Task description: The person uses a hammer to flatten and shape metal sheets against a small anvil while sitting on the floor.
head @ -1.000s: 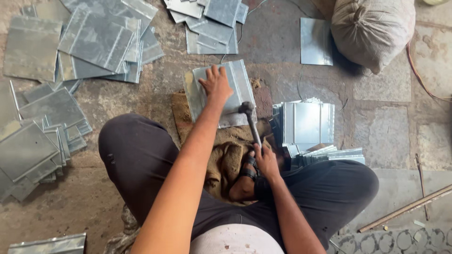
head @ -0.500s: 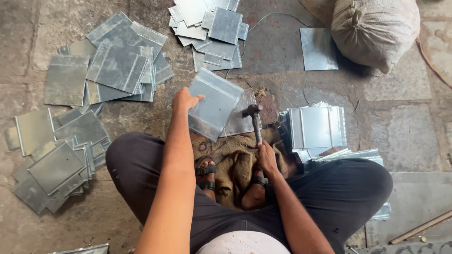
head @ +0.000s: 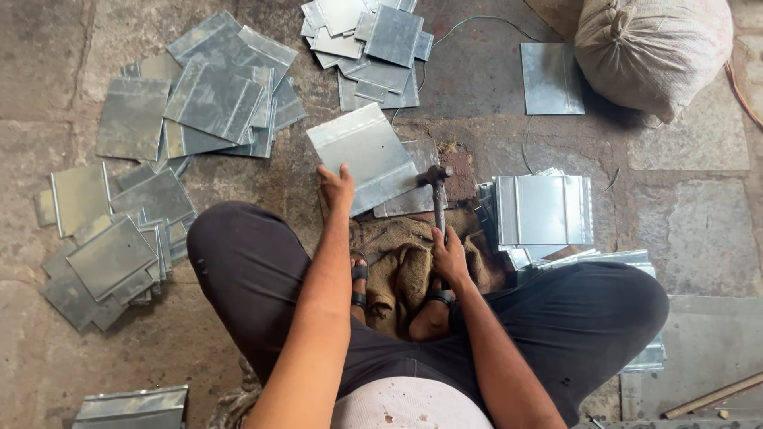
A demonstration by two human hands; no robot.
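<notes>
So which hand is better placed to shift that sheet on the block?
Left. The left hand already grips the metal sheet at its near edge; the right hand is busy holding the hammer.

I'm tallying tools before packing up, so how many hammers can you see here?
1. The hammer is in the right hand, its head resting by the metal sheet that the left hand holds. Others could be hidden under the sheet piles.

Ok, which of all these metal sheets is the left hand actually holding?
The tilted sheet directly ahead, gripped at its near corner by the left hand. The other sheets lie untouched in piles around it.
</notes>
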